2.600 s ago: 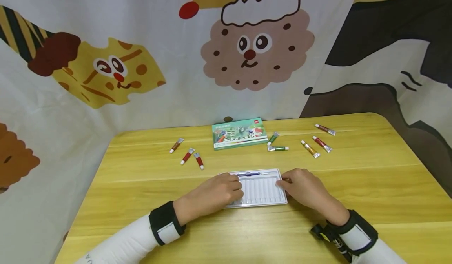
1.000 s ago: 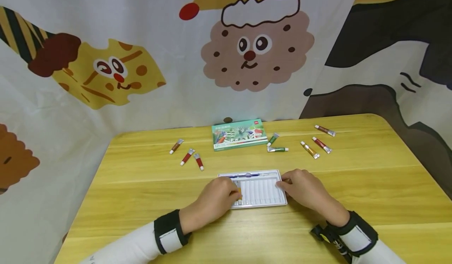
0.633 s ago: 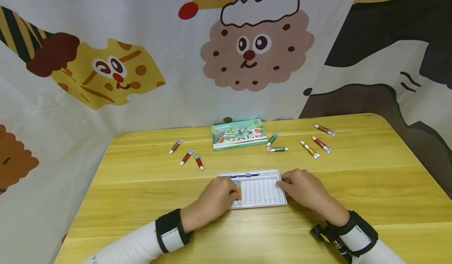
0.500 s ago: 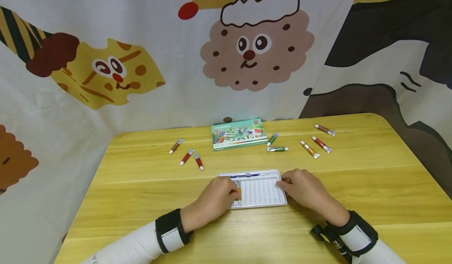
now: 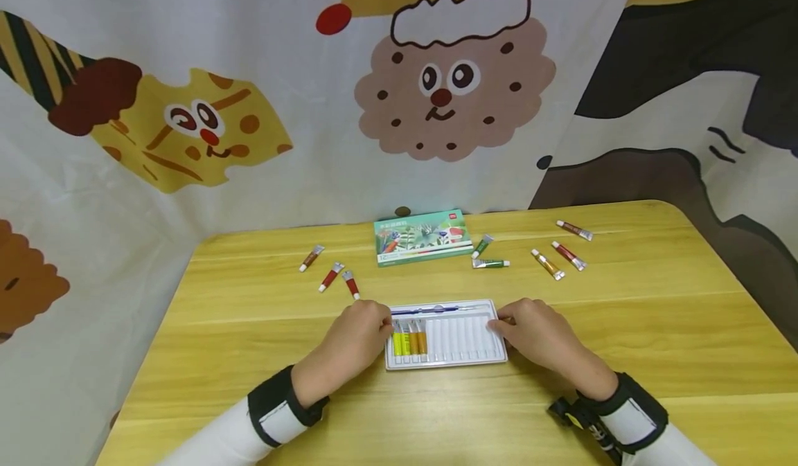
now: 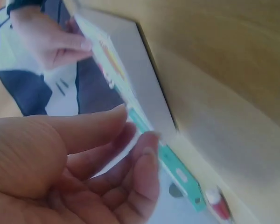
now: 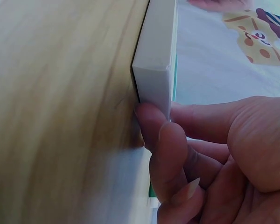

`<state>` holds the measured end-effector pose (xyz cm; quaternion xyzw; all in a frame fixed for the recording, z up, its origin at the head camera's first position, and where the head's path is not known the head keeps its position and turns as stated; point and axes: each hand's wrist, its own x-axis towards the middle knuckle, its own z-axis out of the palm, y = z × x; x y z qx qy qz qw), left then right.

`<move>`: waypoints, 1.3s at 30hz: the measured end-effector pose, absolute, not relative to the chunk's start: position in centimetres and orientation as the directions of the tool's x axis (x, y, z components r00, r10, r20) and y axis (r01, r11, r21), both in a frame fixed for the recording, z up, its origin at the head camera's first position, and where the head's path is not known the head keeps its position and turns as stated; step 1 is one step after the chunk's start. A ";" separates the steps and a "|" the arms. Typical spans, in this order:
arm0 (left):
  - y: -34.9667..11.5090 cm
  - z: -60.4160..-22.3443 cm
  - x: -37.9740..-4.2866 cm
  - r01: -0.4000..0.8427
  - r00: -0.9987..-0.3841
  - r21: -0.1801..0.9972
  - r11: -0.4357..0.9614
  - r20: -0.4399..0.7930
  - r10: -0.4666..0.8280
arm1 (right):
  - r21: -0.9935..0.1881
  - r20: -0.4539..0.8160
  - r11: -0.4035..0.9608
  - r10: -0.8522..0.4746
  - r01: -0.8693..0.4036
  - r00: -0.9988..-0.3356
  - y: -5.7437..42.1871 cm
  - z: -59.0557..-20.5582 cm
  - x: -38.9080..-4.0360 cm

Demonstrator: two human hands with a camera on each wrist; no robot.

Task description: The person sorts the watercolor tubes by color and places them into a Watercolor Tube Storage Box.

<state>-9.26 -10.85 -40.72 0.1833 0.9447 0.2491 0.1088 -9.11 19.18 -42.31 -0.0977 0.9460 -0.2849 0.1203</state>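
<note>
A white plastic paint tray (image 5: 464, 338) lies on the table. Several yellow and ochre paint tubes (image 5: 409, 341) fill its left slots, and a blue paintbrush (image 5: 430, 310) lies along its back groove. My left hand (image 5: 352, 341) is by the tray's left edge; in the left wrist view its fingers (image 6: 147, 154) curve loosely, with a gap to the thumb and nothing held. At the opposite end my right hand (image 5: 539, 331) pinches the tray's right edge, thumb on top. The right wrist view shows the tray's corner (image 7: 151, 84) between thumb and index finger.
Behind the tray lies a green paint box (image 5: 424, 237). To the left are a brown tube (image 5: 312, 258) and two red tubes (image 5: 331, 277). Two green tubes (image 5: 490, 263) are by the box; yellow (image 5: 547, 264), red (image 5: 569, 255) and brown (image 5: 574, 230) tubes lie right.
My left hand has let go of an ochre tube in the tray and moved left to the tray's edge, uncovering the tubes in the slots. The right hand has stayed put.
</note>
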 end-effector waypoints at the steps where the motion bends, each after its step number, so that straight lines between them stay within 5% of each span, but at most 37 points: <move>1: -11.0 -40.7 -9.2 0.267 -0.915 0.514 0.815 -0.130 0.381 | -0.561 -0.170 0.820 -0.253 -0.118 -0.952 19.2 -42.3 -9.1; 18: -11.5 -40.8 -9.4 0.137 -0.908 0.560 0.817 -0.258 0.329 | -0.548 -0.169 0.827 -0.257 -0.126 -0.952 19.5 -41.9 -9.3; 30: -11.3 -40.6 -9.7 0.143 -0.902 0.549 0.823 -0.271 0.337 | -0.434 0.088 0.890 -0.117 -0.144 -0.989 24.9 -41.3 -13.1; 39: -11.3 -40.7 -9.8 0.138 -0.903 0.536 0.833 -0.277 0.328 | -0.371 0.103 0.918 -0.107 -0.137 -0.989 27.2 -42.7 -15.5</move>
